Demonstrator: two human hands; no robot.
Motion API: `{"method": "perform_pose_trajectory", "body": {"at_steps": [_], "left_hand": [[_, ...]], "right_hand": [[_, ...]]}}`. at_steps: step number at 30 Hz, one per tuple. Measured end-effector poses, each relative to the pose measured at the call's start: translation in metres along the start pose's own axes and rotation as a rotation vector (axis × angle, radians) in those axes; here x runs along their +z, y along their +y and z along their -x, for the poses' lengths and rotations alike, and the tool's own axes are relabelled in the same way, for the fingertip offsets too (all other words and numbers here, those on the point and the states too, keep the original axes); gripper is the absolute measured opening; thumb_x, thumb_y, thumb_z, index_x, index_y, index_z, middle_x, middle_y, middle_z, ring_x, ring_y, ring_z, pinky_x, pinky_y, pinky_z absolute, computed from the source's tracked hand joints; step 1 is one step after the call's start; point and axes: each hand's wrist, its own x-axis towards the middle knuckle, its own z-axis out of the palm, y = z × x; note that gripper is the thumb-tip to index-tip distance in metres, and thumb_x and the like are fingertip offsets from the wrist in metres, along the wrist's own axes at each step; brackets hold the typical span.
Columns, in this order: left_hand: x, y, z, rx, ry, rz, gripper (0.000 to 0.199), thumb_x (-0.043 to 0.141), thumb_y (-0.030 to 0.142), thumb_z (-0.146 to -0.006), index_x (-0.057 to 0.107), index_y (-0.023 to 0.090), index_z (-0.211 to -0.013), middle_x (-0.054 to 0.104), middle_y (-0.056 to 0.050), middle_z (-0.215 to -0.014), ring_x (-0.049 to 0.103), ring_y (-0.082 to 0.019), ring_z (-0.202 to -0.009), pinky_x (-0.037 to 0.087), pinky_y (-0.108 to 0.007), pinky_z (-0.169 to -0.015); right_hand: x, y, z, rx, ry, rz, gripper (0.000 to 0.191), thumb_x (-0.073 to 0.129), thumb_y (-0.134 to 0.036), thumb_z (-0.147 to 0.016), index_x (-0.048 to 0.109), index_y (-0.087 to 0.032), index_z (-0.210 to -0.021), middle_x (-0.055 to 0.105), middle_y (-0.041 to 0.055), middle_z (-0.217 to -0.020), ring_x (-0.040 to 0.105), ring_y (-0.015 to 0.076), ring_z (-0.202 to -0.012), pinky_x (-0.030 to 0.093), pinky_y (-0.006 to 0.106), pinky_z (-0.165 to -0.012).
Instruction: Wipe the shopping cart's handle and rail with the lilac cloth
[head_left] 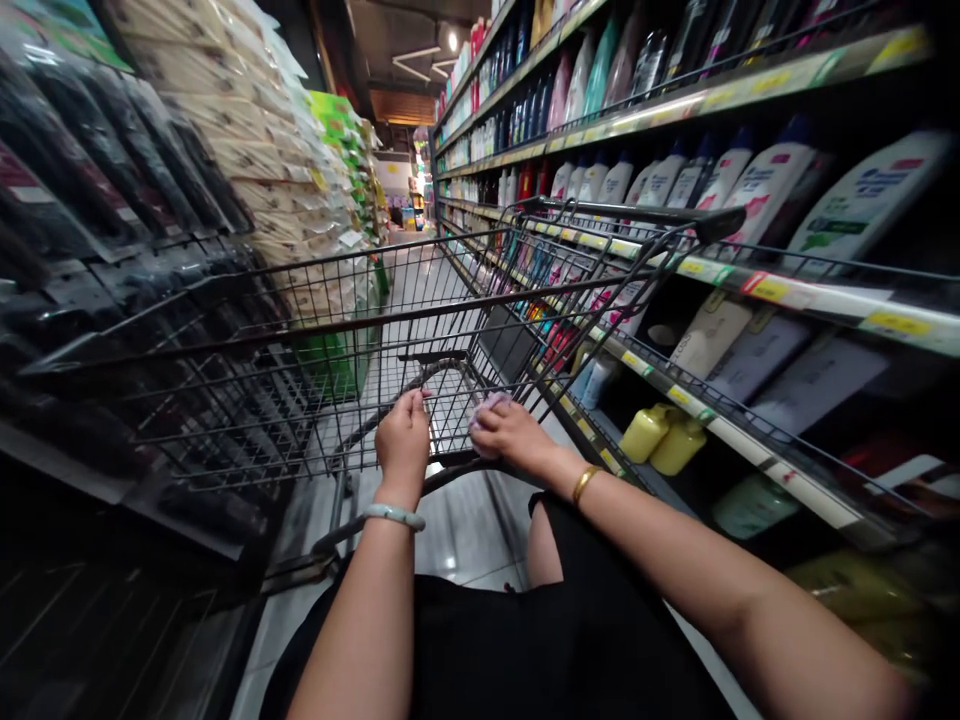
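Note:
A black wire shopping cart [375,322] stands sideways before me, its handle [637,213] towards the right-hand shelves. My left hand [403,440], with a pale bangle at the wrist, is closed beside the cart's lower frame; the curled fingers hide whatever is in them. A crumpled light purple cloth [491,402] is bunched under the fingers of my right hand [514,437], against the cart's lower wire and frame. That wrist wears a gold bracelet. Both hands are low on the near side of the cart, a short way apart.
Shelves of shampoo bottles [772,180] line the right side, with yellow bottles [660,438] lower down. Stacked plastic-wrapped packs [255,150] and dark packaged goods [97,150] stand at left. The tiled aisle floor [412,265] runs on beyond the cart.

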Motion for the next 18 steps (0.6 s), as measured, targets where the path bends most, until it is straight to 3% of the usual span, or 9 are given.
{"method": "perform_pose_trajectory", "body": {"at_steps": [3,8,14,18], "left_hand": [[-0.001,-0.001,-0.001,0.005,-0.015,0.000,0.034,0.042,0.041,-0.098,0.071,0.025,-0.107,0.062,0.000,-0.067,0.050,-0.014,-0.059,0.027,-0.024,-0.057],[-0.003,-0.001,-0.001,0.025,-0.009,-0.017,0.035,0.042,0.041,-0.098,0.072,0.025,-0.106,0.061,0.001,-0.066,0.051,-0.014,-0.060,0.028,-0.024,-0.059],[-0.004,-0.001,0.000,0.032,-0.033,-0.026,0.037,0.042,0.042,-0.098,0.072,0.025,-0.109,0.067,-0.002,-0.073,0.056,-0.016,-0.067,0.031,-0.025,-0.061],[-0.005,0.000,0.001,0.041,-0.035,-0.027,0.038,0.042,0.043,-0.098,0.073,0.024,-0.110,0.072,-0.004,-0.082,0.060,-0.017,-0.074,0.034,-0.026,-0.064]], "right_hand": [[0.003,0.006,0.004,-0.088,-0.080,-0.029,0.015,0.056,-0.033,-0.098,0.069,-0.028,-0.103,0.063,0.0049,-0.111,0.047,0.0215,-0.099,0.033,0.034,-0.079],[-0.008,0.018,0.010,0.117,0.073,0.016,0.022,0.051,-0.030,-0.101,0.067,-0.031,-0.115,0.061,0.0071,-0.126,0.048,0.0224,-0.109,0.034,0.035,-0.084],[0.011,0.010,0.037,0.106,0.045,-0.015,0.020,0.057,-0.026,-0.097,0.071,-0.032,-0.111,0.068,0.0048,-0.114,0.054,0.0209,-0.102,0.038,0.033,-0.083],[-0.011,0.031,0.033,0.321,0.194,-0.001,0.021,0.057,-0.031,-0.098,0.074,-0.033,-0.110,0.064,0.0064,-0.120,0.053,0.0222,-0.108,0.039,0.036,-0.090]]}}
